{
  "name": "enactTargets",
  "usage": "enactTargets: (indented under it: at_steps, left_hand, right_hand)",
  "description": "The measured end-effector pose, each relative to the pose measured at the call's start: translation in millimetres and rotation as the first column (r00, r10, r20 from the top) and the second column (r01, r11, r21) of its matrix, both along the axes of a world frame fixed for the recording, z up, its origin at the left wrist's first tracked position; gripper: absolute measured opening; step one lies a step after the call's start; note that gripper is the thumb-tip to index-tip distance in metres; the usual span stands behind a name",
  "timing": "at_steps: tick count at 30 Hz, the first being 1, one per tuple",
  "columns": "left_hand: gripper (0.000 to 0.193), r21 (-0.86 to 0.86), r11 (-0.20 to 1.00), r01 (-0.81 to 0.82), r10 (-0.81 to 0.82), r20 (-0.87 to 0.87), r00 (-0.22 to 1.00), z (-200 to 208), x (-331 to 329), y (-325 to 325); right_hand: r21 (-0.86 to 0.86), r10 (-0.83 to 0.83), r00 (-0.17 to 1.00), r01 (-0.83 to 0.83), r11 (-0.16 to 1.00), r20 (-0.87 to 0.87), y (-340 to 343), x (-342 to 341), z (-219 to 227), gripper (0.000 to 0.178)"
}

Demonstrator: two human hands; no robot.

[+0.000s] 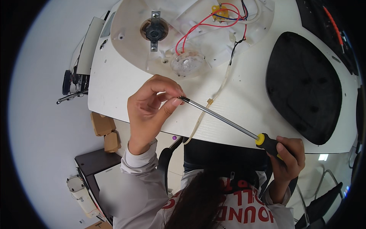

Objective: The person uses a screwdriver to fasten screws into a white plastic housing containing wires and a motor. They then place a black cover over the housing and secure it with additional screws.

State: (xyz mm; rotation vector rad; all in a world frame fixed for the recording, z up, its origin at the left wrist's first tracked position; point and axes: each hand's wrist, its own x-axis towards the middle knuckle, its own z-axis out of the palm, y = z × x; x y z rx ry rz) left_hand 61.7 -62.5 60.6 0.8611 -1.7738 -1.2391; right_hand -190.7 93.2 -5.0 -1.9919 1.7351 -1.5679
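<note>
The screwdriver (pixel 225 120) is held over the surface (pixel 114 82), its handle (pixel 270 144) wrapped by the right hand (pixel 288 157), its tip (pixel 184 99) pinched by the left hand (pixel 150 110), and is best steadied lightly.

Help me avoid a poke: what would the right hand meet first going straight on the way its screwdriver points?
Most likely the left hand: its fingers appear at the tip of the screwdriver that the right hand points up-left, though depth and exact contact are unclear.
</note>
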Motion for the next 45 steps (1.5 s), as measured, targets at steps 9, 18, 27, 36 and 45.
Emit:
enactTargets:
  at_steps: [9, 18, 27, 36, 45]
  left_hand:
    - [0.012, 0.011, 0.998, 0.069, -0.070, 0.079, 0.994, 1, 14, -4]
    - [0.012, 0.013, 0.982, 0.189, -0.188, 0.209, 0.960, 2, 20, 0]
    - [0.035, 0.031, 0.999, 0.009, -0.011, 0.046, 0.999, -6, 7, 13]
    - [0.033, -0.218, 0.973, -0.070, 0.111, 0.180, 0.977, -29, -17, 8]
    - [0.041, -0.271, 0.957, -0.105, 0.146, 0.135, 0.980, -39, -31, 5]
  right_hand:
    - [0.027, 0.058, 0.998, -0.058, 0.998, 0.032, 0, -3, 2, 0.041]
    - [0.204, 0.104, 0.991, -0.120, 0.972, 0.084, 9, -13, 20, 0.049]
    - [0.221, -0.063, 0.994, 0.042, 0.974, 0.087, 25, -5, 23, 0.046]
    - [0.220, -0.260, 0.953, 0.223, 0.950, 0.154, 20, 17, 13, 0.035]
    - [0.270, -0.266, 0.948, 0.213, 0.939, 0.176, 13, 22, 14, 0.034]
